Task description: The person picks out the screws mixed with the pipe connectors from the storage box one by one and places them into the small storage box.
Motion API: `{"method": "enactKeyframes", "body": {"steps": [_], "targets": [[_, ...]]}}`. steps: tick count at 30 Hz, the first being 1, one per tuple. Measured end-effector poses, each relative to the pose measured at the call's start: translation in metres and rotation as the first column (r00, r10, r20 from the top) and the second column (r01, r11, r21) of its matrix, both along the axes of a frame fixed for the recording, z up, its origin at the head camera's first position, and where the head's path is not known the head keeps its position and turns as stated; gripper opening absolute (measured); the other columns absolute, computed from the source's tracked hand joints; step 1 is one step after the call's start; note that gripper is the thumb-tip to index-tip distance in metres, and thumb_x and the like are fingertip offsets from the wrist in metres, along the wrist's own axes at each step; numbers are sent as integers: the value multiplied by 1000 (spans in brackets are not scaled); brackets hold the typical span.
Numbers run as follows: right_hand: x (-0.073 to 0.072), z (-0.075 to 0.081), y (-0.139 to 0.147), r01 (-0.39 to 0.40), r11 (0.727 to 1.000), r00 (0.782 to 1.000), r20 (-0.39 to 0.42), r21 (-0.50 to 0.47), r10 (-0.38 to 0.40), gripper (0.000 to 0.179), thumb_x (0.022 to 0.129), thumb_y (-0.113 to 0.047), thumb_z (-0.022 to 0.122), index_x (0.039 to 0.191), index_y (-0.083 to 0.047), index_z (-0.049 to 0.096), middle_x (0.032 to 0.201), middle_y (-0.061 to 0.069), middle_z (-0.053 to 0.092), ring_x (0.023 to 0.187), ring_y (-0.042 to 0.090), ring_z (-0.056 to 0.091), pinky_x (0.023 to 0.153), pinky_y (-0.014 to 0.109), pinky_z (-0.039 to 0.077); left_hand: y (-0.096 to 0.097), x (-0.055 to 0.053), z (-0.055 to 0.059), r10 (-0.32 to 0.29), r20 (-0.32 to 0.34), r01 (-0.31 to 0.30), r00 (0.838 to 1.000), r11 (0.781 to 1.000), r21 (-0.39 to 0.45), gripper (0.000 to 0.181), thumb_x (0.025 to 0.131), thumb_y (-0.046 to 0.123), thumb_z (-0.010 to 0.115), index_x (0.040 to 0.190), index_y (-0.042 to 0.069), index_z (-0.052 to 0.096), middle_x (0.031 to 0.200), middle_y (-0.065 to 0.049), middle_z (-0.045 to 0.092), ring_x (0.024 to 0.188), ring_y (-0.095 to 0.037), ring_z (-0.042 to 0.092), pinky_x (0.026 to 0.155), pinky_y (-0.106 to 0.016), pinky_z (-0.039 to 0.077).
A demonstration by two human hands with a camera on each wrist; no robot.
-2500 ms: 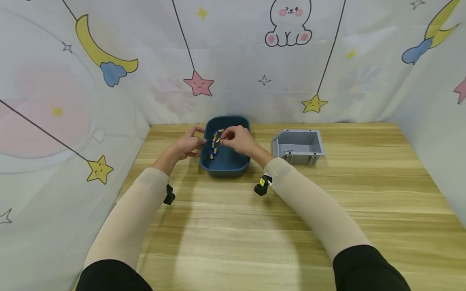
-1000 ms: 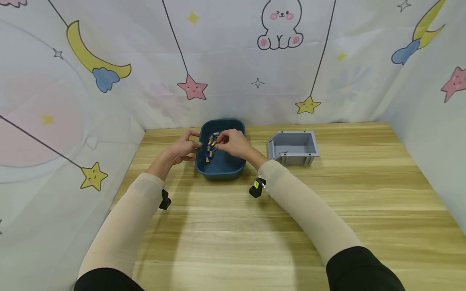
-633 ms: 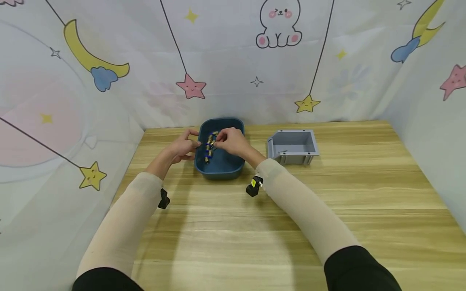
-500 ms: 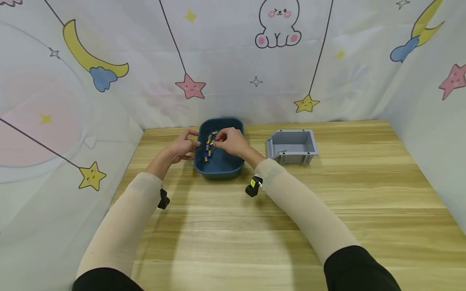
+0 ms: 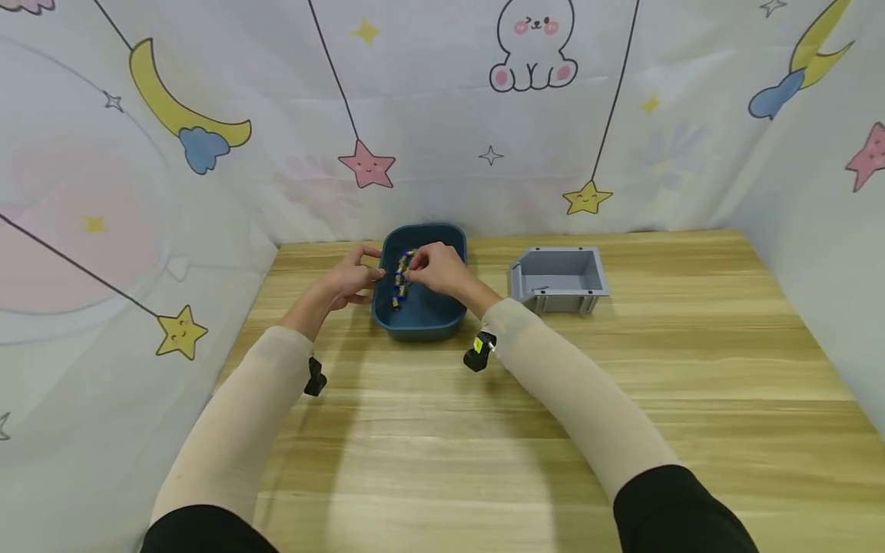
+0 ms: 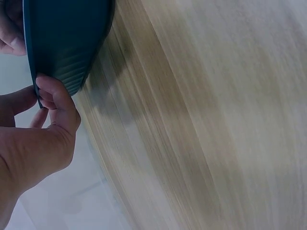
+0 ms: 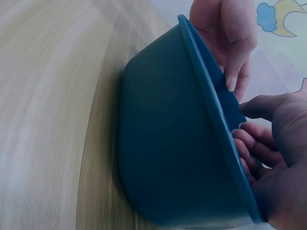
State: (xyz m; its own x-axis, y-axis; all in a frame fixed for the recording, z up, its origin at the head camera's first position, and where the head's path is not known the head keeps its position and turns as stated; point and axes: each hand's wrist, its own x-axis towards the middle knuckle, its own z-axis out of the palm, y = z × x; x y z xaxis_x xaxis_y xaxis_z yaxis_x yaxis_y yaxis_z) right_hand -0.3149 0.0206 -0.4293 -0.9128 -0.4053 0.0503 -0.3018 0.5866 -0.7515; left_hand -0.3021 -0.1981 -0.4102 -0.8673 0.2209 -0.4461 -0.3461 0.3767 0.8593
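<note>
A blue basin [image 5: 422, 332] holds several small brass-coloured metal pieces with blue bands [image 5: 399, 290], strung out in a rough line along its left side. My left hand [image 5: 351, 280] pinches the basin's left rim between thumb and fingers; the left wrist view shows this left hand [image 6: 50, 127] from outside the wall. My right hand [image 5: 442, 269] reaches over the basin with its fingertips right at the pieces. In the right wrist view the right hand [image 7: 276, 148] has curled fingers inside the basin; I cannot tell whether a piece is between them.
A grey open-topped box [image 5: 560, 292] with a notched left side stands to the right of the basin on the wooden table [image 5: 429, 430]. A pale curtain [image 5: 442, 115] printed with stars and moons hangs right behind the table's back edge.
The right hand stays over the same pieces with small finger movements, and the pieces by its fingertips have shifted slightly. The left hand keeps to the rim. The head view has shifted a little.
</note>
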Motion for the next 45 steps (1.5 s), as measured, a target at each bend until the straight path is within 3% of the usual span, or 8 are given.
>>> {"method": "enactKeyframes", "body": {"steps": [13,21,27,35,39,45], "targets": [[-3,-4,-13,76,997,997,30,15,-76,12,90,-26,75,89,-14,73,89,-1,69,78,16,62,68,30,50,-3,1,0,10,-6,-10,1000,1000,-10,49,105,17,47,148,21,23,144,-21,43,123,-38,51,76,-39,50],[-8,-9,-16,75,997,996,40,22,-76,12,90,-24,75,89,-13,74,90,0,69,79,17,61,69,30,50,-1,1,2,3,6,-3,1000,1000,-8,50,106,17,46,150,21,22,147,-20,38,124,-38,49,80,-40,49],[-12,-12,-20,50,998,995,88,-36,-47,12,89,-20,76,94,-10,74,94,2,71,85,18,62,75,31,51,-1,-1,1,-9,9,9,1000,1000,-11,52,106,17,45,152,22,20,145,-22,38,118,-39,49,81,-44,48],[-15,-11,-23,54,996,985,167,-75,-41,11,90,-15,74,98,-7,75,102,4,71,90,19,63,77,32,50,1,-1,0,-9,8,9,1000,1000,-14,50,107,17,44,151,20,22,140,-22,44,123,-36,52,85,-43,49],[-17,-13,-23,81,995,977,203,-60,-67,14,90,-15,74,100,-6,75,103,4,69,91,19,61,78,33,50,1,-1,0,-3,4,3,1000,1000,-10,49,106,17,46,150,20,24,139,-22,44,120,-35,54,84,-42,48],[-20,-19,-23,111,994,977,184,14,-112,11,90,-19,74,97,-10,75,101,2,68,89,19,59,78,32,49,0,-3,-2,1,2,-1,1000,1000,-14,48,106,17,46,149,21,25,138,-22,44,120,-35,53,82,-40,49]]}}
